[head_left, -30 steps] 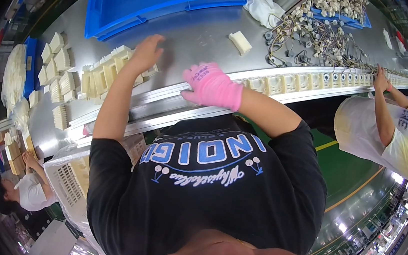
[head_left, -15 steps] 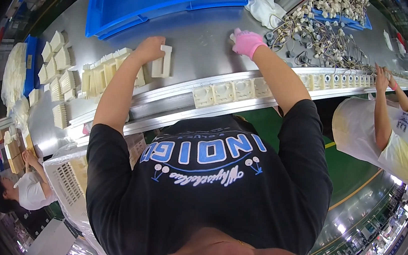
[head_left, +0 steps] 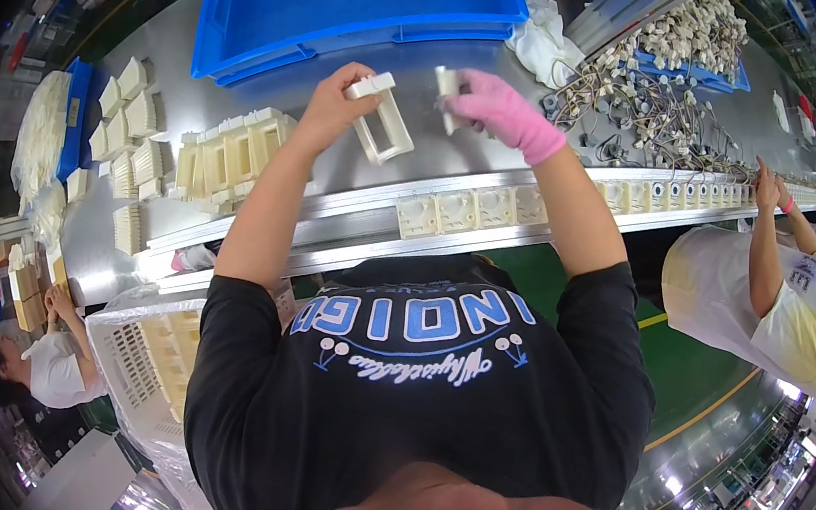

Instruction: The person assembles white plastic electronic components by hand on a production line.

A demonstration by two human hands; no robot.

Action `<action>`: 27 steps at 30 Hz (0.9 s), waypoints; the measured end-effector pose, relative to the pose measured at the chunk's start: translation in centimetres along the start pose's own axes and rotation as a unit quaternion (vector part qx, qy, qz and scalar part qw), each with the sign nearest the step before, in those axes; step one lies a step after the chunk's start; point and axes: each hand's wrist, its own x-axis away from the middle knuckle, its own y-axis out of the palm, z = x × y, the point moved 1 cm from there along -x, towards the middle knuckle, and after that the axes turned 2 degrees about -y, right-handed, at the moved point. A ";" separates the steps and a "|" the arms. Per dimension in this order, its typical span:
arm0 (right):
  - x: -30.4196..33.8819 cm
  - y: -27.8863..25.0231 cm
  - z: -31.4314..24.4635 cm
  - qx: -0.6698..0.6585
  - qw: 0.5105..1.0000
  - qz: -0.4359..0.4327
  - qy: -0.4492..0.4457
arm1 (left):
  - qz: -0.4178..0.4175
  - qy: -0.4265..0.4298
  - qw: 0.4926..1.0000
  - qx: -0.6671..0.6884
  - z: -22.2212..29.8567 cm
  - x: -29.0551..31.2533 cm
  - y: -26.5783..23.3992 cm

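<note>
My bare left hand (head_left: 340,106) grips a white rectangular plastic frame (head_left: 387,142) by its upper end and holds it tilted over the metal worktable. My right hand (head_left: 505,111), in a pink glove, pinches a small white plastic piece (head_left: 446,98) a short way to the right of the frame. The two parts are apart. Several similar cream frames (head_left: 234,157) stand in a row beside my left forearm. Below my hands, a metal rail (head_left: 350,233) carries a line of square cream housings (head_left: 455,210).
A large blue tray (head_left: 352,37) lies at the back. White cloth (head_left: 543,44) and a tangle of wired parts (head_left: 646,111) are at the right. Cream ribbed pieces (head_left: 126,127) are stacked at the left, above a white crate (head_left: 130,354). Co-workers sit on both sides.
My left hand has lifted the frame off the table and tilted it. The right hand has turned toward it, bringing the small white piece into clearer view.
</note>
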 end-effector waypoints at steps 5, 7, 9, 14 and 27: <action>2.6 3.8 -1.9 -0.307 0.934 -0.171 0.058 | 0.037 -0.025 0.974 0.224 1.8 1.1 3.4; 2.8 4.4 -2.3 -0.265 0.951 -0.155 0.044 | 0.037 -0.057 0.958 0.278 1.8 1.8 4.4; 2.8 4.7 -1.6 -0.269 0.950 -0.146 0.055 | 0.053 -0.176 0.961 0.206 -0.1 1.8 5.0; 2.2 5.4 -1.0 -0.179 0.981 0.054 0.048 | 0.048 -0.145 0.941 0.300 0.4 2.8 6.8; 2.9 7.5 -2.4 0.065 0.949 0.248 -0.183 | 0.044 0.032 0.970 0.237 0.1 3.1 6.8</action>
